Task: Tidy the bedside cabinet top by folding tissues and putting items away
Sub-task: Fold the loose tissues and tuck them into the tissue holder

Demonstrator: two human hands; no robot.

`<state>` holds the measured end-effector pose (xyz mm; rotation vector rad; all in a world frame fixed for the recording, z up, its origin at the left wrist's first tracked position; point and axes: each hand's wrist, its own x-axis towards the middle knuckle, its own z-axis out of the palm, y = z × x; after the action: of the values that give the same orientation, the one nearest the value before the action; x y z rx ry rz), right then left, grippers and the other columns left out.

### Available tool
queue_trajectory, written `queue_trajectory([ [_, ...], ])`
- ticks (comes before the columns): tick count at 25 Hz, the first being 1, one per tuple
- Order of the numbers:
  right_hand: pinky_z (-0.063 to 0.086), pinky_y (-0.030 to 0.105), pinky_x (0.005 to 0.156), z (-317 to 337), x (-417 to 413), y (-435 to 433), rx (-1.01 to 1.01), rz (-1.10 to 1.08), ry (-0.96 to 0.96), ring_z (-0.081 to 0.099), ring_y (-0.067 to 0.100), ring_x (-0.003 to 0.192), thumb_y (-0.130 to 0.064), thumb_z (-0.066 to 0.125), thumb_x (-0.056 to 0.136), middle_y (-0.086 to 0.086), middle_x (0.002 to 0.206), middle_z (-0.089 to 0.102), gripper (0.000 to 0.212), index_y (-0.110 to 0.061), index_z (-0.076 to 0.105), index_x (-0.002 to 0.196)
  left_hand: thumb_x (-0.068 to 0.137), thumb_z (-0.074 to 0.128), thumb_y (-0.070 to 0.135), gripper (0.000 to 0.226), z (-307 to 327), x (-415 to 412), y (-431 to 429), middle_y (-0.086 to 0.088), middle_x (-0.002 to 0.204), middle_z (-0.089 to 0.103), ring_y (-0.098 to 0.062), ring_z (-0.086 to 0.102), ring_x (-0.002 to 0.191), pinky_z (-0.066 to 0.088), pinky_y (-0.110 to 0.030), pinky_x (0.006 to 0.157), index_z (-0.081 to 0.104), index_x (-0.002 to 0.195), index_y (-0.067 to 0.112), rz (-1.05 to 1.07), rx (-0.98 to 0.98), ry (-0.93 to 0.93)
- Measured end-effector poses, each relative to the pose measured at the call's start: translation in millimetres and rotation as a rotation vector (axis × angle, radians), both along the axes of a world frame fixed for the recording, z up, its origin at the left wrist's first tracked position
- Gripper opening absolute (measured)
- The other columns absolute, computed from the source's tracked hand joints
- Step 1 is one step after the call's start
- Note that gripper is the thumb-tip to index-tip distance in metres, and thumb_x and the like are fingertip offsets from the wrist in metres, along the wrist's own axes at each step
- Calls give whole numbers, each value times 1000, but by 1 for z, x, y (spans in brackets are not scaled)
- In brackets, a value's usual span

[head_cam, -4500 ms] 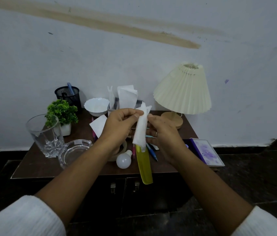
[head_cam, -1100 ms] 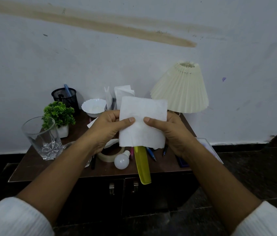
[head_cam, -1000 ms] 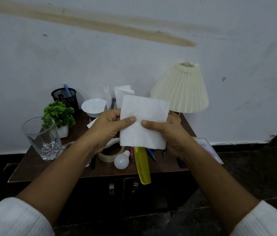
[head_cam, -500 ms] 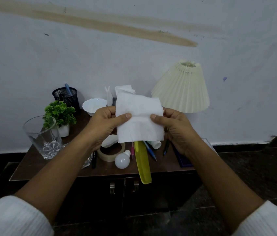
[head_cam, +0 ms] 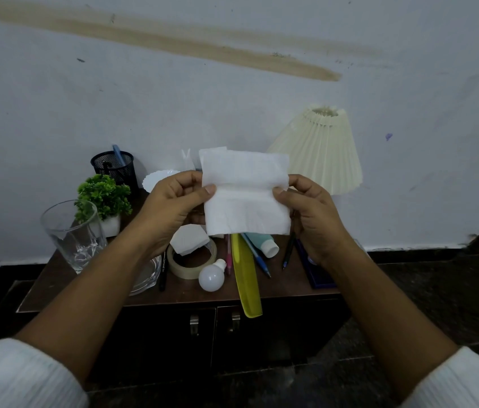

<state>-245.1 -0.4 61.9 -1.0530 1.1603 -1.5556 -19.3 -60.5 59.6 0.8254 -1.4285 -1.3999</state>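
Fingers [head_cam: 207, 190] of the left hand [head_cam: 170, 214] and right hand [head_cam: 316, 220] are pinching the tissue [head_cam: 245, 198] by its side edges, thumbs in front; it is hanging upright between them, equally near both, its crease running side to side; beyond, the cabinet top [head_cam: 279, 287] is waiting, cluttered.

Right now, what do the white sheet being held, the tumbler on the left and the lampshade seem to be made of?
The tissue looks like thin, matte white paper; it creases softly. The drinking glass is probably clear, glossy glass; the plant shows through it. The lampshade is cream, pleated, matte: fabric or paper, I cannot tell.
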Motion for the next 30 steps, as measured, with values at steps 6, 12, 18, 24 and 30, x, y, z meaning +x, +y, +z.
queue_trajectory([
  [6, 57, 31, 62, 8, -1, 7, -55, 57, 51, 67, 20, 82, 12, 43, 94, 4, 87, 71, 35, -9, 69, 85, 97, 56, -2, 18, 7, 4, 3, -8, 97, 74, -18, 71, 85, 57, -27, 62, 71, 92, 8, -41, -17, 62],
  [12, 50, 34, 62, 4, 0, 2, -29, 19, 48, 50, 35, 78, 3, 46, 85, 20, 83, 55, 30, -13, 71, 75, 97, 41, -3, 33, 10, 4, 2, -7, 97, 75, -19, 70, 84, 58, -28, 61, 73, 92, 3, -39, 31, 94],
  [18, 62, 39, 72, 11, 2, 3, -8, -79, 61, 74, 30, 91, -10, 43, 102, 14, 99, 75, 19, -9, 61, 101, 92, 64, -2, 16, 3, 3, 1, 3, 76, 65, -11, 61, 71, 50, -22, 57, 66, 86, 13, 23, -32, 64],
  [24, 57, 27, 93, -3, 19, 10, -108, 58, 524, 68, 10, 107, -26, 75, 90, -1, 114, 71, 35, -14, 65, 122, 88, 69, -8, 27, 1, -3, 9, -5, 90, 69, -17, 66, 84, 55, -27, 73, 61, 108, 9, -180, -129, -76],
  [30, 59, 28, 75, -10, 21, 3, -32, 273, 429, 73, 18, 87, -9, 69, 94, 11, 95, 76, 11, 0, 71, 100, 91, 65, -6, 34, 3, -5, 13, -16, 96, 76, -21, 72, 85, 58, -28, 72, 61, 122, 6, -183, -102, -63],
])
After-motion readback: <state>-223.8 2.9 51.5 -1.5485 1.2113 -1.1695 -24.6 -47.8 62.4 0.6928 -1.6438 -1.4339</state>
